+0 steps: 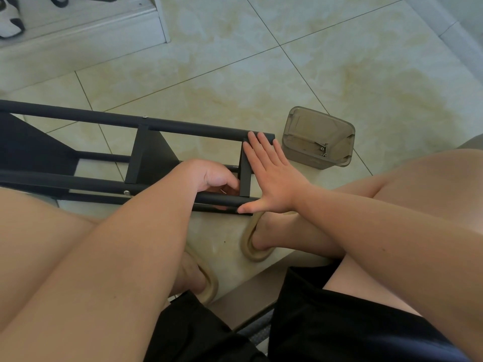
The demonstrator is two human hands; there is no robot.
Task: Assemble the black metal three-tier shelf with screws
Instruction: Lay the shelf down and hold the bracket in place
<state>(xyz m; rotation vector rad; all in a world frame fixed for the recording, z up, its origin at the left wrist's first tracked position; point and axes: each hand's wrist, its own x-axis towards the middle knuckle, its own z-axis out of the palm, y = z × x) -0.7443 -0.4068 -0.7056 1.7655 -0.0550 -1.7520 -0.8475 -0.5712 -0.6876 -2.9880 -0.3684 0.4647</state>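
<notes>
The black metal shelf [109, 121] lies on its side on the tiled floor, its long tubes running left to right, with black tier panels between them. My right hand [271, 178] lies flat and open against the end tier panel, fingers spread from the upper tube down to the lower tube. My left hand [214, 176] is curled between the two tubes just left of that panel; what its fingers pinch is hidden. Silver screw heads [127, 192] show on the lower and upper tubes.
A translucent grey plastic box [317, 138] holding a few screws stands on the floor right of the shelf's end. My bare legs and beige slippers [252, 246] fill the foreground. A white step with shoes [10, 22] is at the top left.
</notes>
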